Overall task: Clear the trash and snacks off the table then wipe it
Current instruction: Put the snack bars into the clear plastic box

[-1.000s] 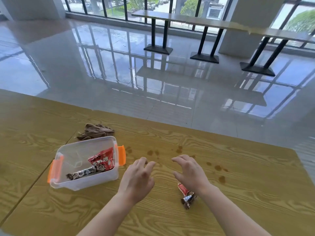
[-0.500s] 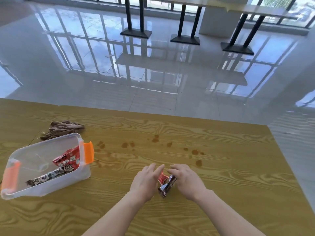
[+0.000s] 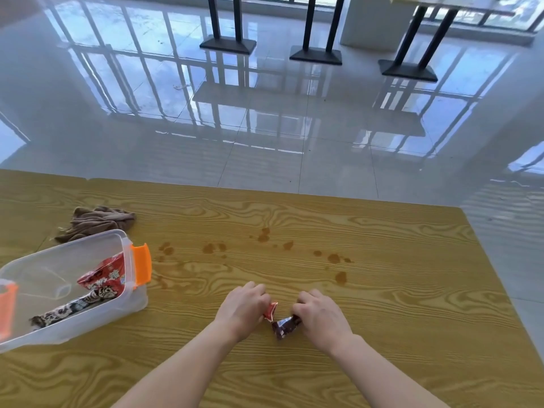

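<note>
- Head view shows both hands clenched on one small snack wrapper (image 3: pixel 282 323). The left hand (image 3: pixel 244 312) pinches its red twisted end and the right hand (image 3: pixel 322 316) grips its dark end.
- The wrapper is held from two sides, so opposite pulls could tear the foil. Any crumbs inside would then scatter over the table (image 3: pixel 382 319).
- Each grip takes only an end of the wrapper. If one hand lets go carelessly, the slick wrapper may slip out and drop back onto the wood.
- Brown stains (image 3: pixel 263 234) lie just beyond the hands, towards the far edge. A low sweep forward could drag the wrapper or a wrist through them and smear them wider before wiping begins.
- The clear container (image 3: pixel 88 322) sits near the left edge, well apart from the hands, with packets (image 3: pixel 103 278) already in it. A hasty toss from here might miss its rim.
- The wrapper lies between the two hands, touching both, at the middle of the table nearer the near edge. It seems to be at or just above the surface; I cannot tell which.
- The brown cloth (image 3: pixel 97 222) lies untouched beside the container's far side.
</note>
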